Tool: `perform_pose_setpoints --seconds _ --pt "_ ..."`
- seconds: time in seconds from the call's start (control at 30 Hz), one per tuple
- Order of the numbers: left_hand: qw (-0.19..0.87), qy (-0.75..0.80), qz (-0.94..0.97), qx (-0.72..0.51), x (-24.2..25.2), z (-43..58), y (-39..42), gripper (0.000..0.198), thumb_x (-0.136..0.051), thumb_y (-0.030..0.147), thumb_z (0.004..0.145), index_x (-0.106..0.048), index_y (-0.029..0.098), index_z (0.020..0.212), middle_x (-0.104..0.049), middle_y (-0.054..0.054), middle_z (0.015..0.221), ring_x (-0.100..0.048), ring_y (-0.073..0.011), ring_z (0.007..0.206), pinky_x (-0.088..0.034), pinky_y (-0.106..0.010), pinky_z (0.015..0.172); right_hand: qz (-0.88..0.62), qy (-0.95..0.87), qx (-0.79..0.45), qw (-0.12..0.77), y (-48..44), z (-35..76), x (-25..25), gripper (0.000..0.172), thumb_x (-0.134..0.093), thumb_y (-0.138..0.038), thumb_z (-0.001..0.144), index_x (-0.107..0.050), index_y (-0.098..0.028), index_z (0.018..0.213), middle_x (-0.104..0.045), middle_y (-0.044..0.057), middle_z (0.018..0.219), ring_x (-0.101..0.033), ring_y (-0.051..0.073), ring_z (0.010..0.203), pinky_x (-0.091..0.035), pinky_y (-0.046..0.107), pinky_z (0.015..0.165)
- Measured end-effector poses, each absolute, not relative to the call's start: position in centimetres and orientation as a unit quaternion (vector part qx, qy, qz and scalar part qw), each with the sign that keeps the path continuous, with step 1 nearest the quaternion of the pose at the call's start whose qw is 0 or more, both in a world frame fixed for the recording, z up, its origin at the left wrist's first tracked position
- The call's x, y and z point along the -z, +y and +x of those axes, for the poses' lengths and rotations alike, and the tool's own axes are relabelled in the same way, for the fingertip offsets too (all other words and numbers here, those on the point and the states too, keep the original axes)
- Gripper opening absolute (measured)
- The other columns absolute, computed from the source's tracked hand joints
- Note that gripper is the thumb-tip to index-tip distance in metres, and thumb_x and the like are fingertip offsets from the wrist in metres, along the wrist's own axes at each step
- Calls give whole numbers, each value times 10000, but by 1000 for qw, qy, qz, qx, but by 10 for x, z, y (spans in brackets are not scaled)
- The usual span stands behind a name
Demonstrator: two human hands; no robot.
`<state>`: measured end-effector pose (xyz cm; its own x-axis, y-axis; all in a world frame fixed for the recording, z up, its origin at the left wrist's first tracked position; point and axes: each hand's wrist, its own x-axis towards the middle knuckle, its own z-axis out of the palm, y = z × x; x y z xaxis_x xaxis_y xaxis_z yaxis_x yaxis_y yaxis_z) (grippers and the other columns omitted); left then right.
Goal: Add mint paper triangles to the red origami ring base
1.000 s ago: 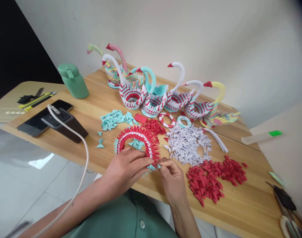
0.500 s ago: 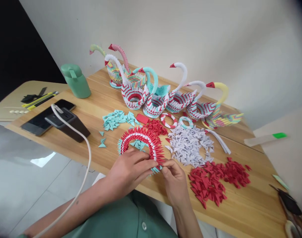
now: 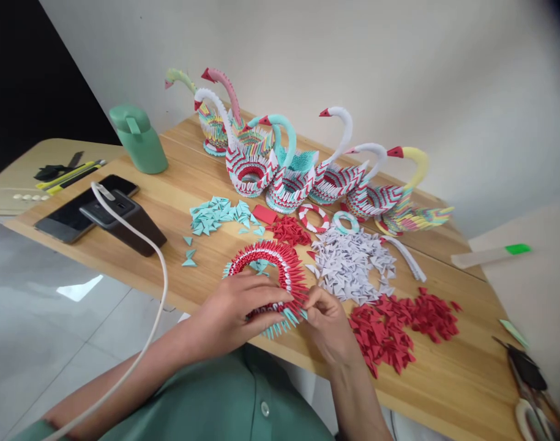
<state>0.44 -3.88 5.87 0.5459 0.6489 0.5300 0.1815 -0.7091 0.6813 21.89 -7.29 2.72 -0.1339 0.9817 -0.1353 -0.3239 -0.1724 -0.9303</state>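
A ring of folded paper pieces, red with a white row and turquoise tips along its lower edge, is held near the table's front edge. My left hand grips its near side, fingers over the top and thumb below. At the ring's right rim, my right hand pinches a turquoise paper piece between thumb and forefinger; the fingers partly cover it. Loose turquoise pieces lie behind the ring. White pieces and red pieces are heaped to the right.
Several paper swans line the table's back. Two small paper rings and a curved white paper strip lie before them. Left are a green bottle, a phone and a dark device with a white cable. Scissors lie far right.
The ring has tilted, and more turquoise tips show along its near lower edge. My right fingers have shifted slightly at its right rim. The view has moved a little.
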Motion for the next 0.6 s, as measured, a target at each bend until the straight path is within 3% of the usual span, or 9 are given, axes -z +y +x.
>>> perform_pose_setpoints --seconds 0.33,0.6 --pt "265 283 816 -429 -56 9 -38 176 -632 187 910 -668 139 1076 -728 -63 926 -678 -160 826 -501 -263 742 -478 -442 -567 504 -71 219 -27 318 -811 -491 709 -647 -219 692 -579 -17 646 -484 154 609 -389 267 599" --pt "369 305 790 -383 -56 6 -39 229 -680 181 870 -692 165 1098 -733 -44 934 -668 -148 832 -497 -246 749 -467 -423 -607 484 -69 220 -25 373 -840 -516 658 -618 -216 655 -538 -33 606 -439 137 560 -349 257 560"
